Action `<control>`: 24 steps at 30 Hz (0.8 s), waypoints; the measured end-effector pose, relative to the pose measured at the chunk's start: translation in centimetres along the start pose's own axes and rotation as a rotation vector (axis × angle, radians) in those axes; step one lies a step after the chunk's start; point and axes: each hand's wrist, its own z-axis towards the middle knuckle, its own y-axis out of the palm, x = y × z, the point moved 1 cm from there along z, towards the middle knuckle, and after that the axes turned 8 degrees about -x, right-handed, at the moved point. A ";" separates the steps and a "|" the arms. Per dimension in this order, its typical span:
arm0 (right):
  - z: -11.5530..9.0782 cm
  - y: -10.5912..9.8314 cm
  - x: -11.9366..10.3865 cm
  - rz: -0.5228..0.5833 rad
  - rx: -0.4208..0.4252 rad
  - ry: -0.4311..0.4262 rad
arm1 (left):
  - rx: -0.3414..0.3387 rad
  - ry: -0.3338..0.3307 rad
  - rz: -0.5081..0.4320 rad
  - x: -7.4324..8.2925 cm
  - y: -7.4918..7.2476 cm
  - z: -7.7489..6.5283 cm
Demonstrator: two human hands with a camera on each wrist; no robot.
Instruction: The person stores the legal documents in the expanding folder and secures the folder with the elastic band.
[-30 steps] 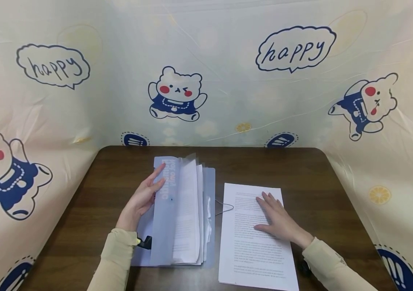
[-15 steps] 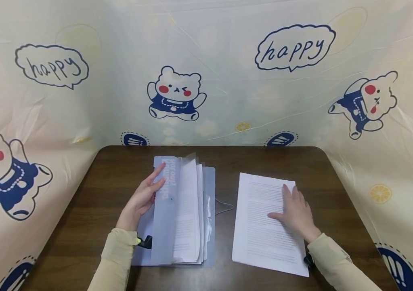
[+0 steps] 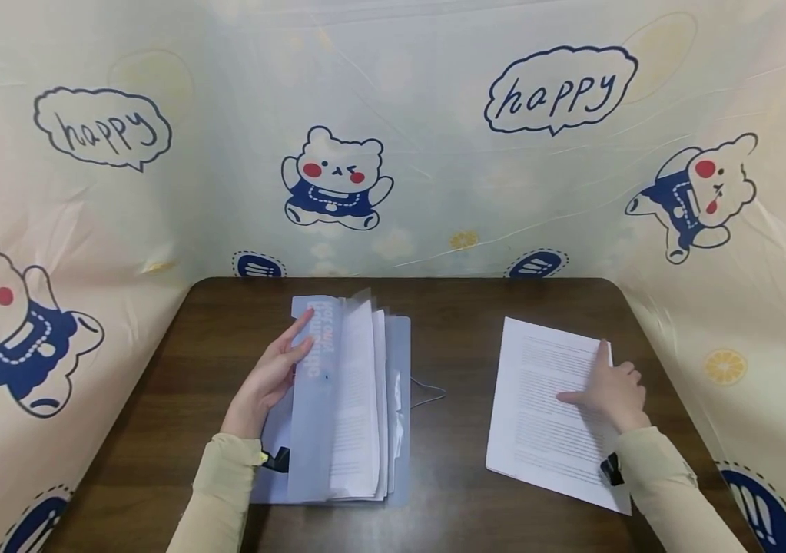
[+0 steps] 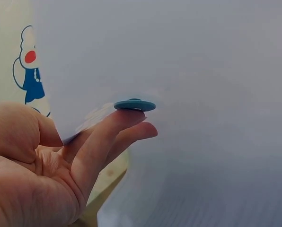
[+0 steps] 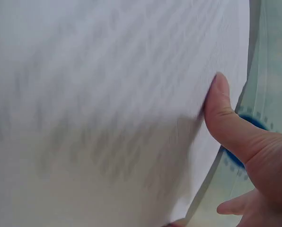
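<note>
Blue folder (image 3: 311, 445) is on the tbl (image 3: 448, 307), left of ctr, part-open: front cover tilted up, w/ pale lettering on it. White pages (image 3: 354, 415) in clear sleeves (image 3: 366, 296) fan out b/w that cover and the back one. L hand (image 3: 268, 380) has the cover pinched at its left edge; from its wrist view, fingertips are right at a teal disc (image 4: 135, 105) on the cover. Thin string (image 3: 444, 394) loops out past the folder's right edge.

Printed paper stack (image 3: 552, 407) is over the tbl's right side, well apart from the folder, a bit skewed. R hand (image 3: 617, 392) is on its right edge: thumb laid across the print, index finger straight by the far right corner. Can't tell if the other fingers go under the sheets. Hands well apart, one per item.

Both sleeves (image 3: 216, 484) pale yellow, w/ black bits (image 3: 276, 461) at the wrists. Tbl's dark brown, wood-look, far corners rounded. Pale cloth (image 3: 434, 192) hangs behind & on both sides, printed w/ bears in blue, "happy" bubbles, orange slices, dark-blue ovals.
</note>
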 end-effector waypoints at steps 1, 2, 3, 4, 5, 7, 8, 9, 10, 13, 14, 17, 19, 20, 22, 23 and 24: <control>0.0 -0.2 0.4 0.010 -0.013 0.014 | 0.000 0.000 -0.003 0.0 0.0 0.0; 0.1 -0.4 0.8 0.025 -0.024 0.031 | 0.001 -0.001 -0.006 0.0 0.0 0.0; 0.1 -0.6 1.1 0.042 -0.036 0.047 | 0.000 0.000 -0.007 0.0 0.1 0.0; 0.1 -0.7 1.4 0.058 -0.048 0.062 | 0.000 -0.001 -0.006 0.0 0.1 0.0; 0.0 -0.8 1.6 0.073 -0.062 0.079 | 0.001 -0.002 -0.005 0.0 0.1 0.0; 0.0 -0.8 1.9 0.090 -0.091 0.107 | 0.002 -0.006 -0.002 0.0 0.2 0.0; -0.1 -0.9 2.0 0.094 -0.100 0.117 | 0.002 -0.007 -0.002 0.0 0.2 0.1; -0.1 -0.9 2.0 0.094 -0.108 0.122 | 0.002 -0.008 -0.003 0.0 0.2 0.1; -0.2 -0.9 2.1 0.086 -0.110 0.121 | 0.003 -0.010 -0.004 0.0 0.2 0.1; -0.4 -0.9 2.1 0.069 -0.091 0.104 | 0.005 -0.009 -0.008 0.0 0.3 0.1; -0.5 -0.9 2.1 0.073 -0.078 0.097 | 0.007 -0.008 -0.008 0.0 0.3 0.1; -0.8 -0.8 2.0 0.105 -0.035 0.093 | 0.006 -0.007 -0.012 0.0 0.3 0.1; -1.0 -0.7 2.0 0.133 -0.017 0.093 | 0.003 -0.006 -0.011 0.1 0.3 0.1; -1.1 -0.6 2.1 0.145 -0.010 0.091 | 0.002 -0.005 -0.012 0.1 0.3 0.1; -1.2 -0.6 2.2 0.160 -0.001 0.076 | 0.000 -0.003 -0.008 0.1 0.2 0.0; -1.2 -0.6 2.4 0.165 -0.001 0.065 | 0.000 0.000 -0.009 0.1 0.2 0.0; -1.1 -0.6 2.6 0.178 -0.007 0.049 | 0.001 0.002 -0.010 0.1 0.2 0.0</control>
